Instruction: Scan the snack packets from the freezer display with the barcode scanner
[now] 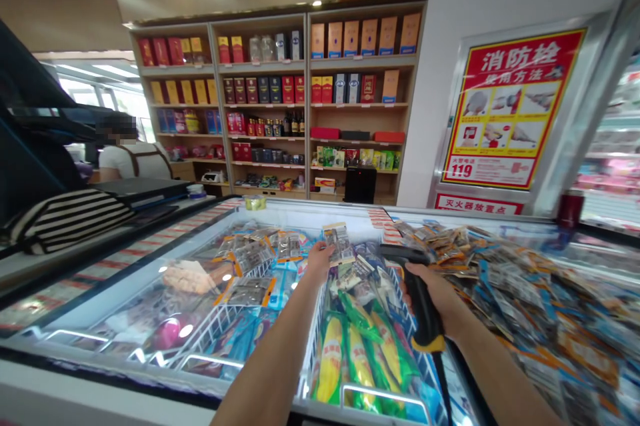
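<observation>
My right hand [434, 289] is wrapped round the grip of a black barcode scanner [425, 309] with a yellow band at its base; its head points left. A cable hangs from the handle. My left hand [321, 257] reaches over the chest freezer and pinches the edge of a small clear-and-orange snack packet [339, 245]. Below the two hands, a white wire basket [385, 391] holds green and yellow corn-shaped ice cream packs [357, 353]. More orange-edged packets [249, 291] lie to the left on the freezer.
A large heap of snack packets [520, 279] covers the right side. Behind stand shelves of boxed goods [265, 89] and a red fire hydrant poster [510, 106]. At left are a striped bag [70, 216] and a person [131, 153] in a white top.
</observation>
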